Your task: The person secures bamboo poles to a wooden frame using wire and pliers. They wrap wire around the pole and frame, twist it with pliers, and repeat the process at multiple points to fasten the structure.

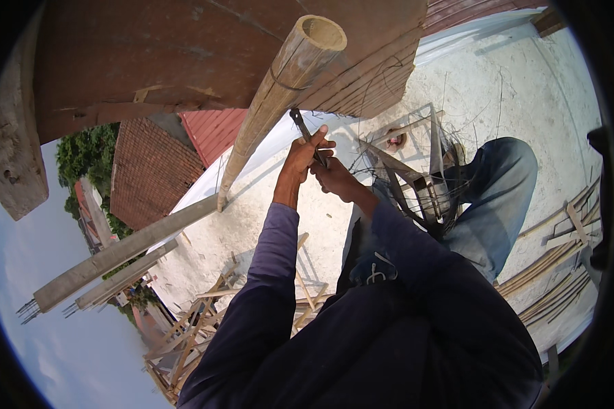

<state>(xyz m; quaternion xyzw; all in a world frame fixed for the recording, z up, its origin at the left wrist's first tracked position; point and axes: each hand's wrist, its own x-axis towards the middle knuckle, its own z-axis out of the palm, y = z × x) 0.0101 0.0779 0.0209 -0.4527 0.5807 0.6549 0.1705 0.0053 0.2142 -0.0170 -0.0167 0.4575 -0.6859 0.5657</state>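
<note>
Dark metal pincers [298,123] slant up between my hands, their head close to the side of a thick bamboo pole [260,112]. My left hand [300,158] is closed around the middle of the tool, one digit pointing up. Below it, my right hand [335,180] wraps around the handle end, touching the left. The pole leans upward, its hollow cut end facing me. A loop of thin wire [280,82] circles it below that end. Brown boarding [164,54] rises behind the pole. What the jaws touch, if anything, I cannot tell.
Tangled dark wire [450,198] lies around an angular frame [409,174] beside my bent right leg [501,198]. Long concrete beams [116,255] jut left over a drop. Bamboo strips [549,279] lie at right on the pale slab [525,88]. Timber scaffolding [191,334] stands lower left.
</note>
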